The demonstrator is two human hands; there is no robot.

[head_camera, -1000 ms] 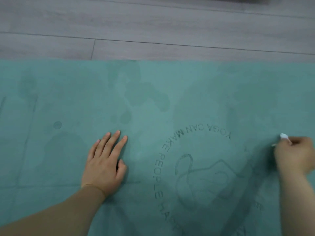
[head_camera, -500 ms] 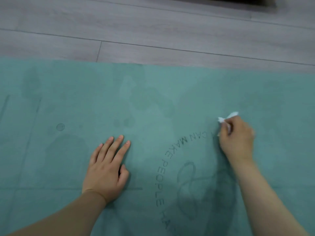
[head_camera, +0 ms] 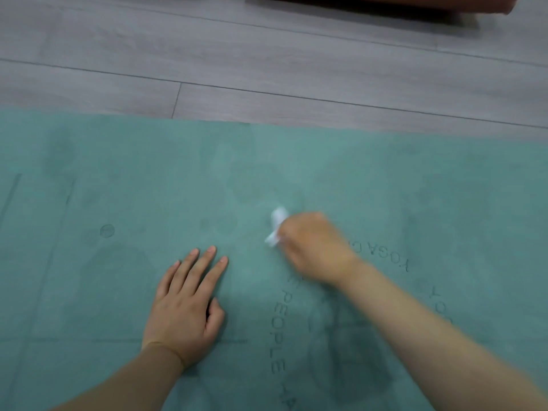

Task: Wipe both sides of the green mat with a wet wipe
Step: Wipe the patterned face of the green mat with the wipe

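Green mat (head_camera: pixel 89 292) spread across lower frame, long axis left to right. Right hand (head_camera: pixel 311 247) at centre, grip closed on wet wipe (head_camera: pixel 275 225); left hand (head_camera: pixel 186 307) flat, open, lower left, nearer the unwiped stretch.

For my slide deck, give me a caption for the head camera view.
Right hand wipes the green mat with a wet wipe while the left hand rests flat on it.

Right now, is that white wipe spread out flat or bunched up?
Bunched up: the wet wipe pokes out crumpled from the right hand gripping it on the green mat.
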